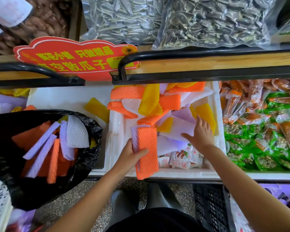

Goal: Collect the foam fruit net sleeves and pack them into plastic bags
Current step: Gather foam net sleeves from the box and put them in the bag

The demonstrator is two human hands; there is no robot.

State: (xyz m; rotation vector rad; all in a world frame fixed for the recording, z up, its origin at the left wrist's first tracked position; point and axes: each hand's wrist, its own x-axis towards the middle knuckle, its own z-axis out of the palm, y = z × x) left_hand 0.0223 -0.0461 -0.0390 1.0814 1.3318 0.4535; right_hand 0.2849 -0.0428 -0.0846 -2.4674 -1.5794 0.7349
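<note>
A white foam box (215, 171) in the middle holds a loose heap of foam net sleeves (157, 104) in orange, yellow, white and pale purple. My left hand (131, 154) grips a small stack of sleeves (146, 151), an orange one on top and a pale purple one behind, above the box's near left corner. My right hand (200, 133) lies flat, fingers spread, on pale purple sleeves (179, 129) in the box. A black plastic bag (94, 131) at the left stands open, with orange, purple and white sleeves inside.
Small white snack packets (182, 159) lie in the box's near side. Green and orange snack packs (264, 131) fill the bin at right. A wooden shelf with a black rail (208, 54) and a red sign (77, 59) overhangs the box. A black crate (211, 206) stands on the floor.
</note>
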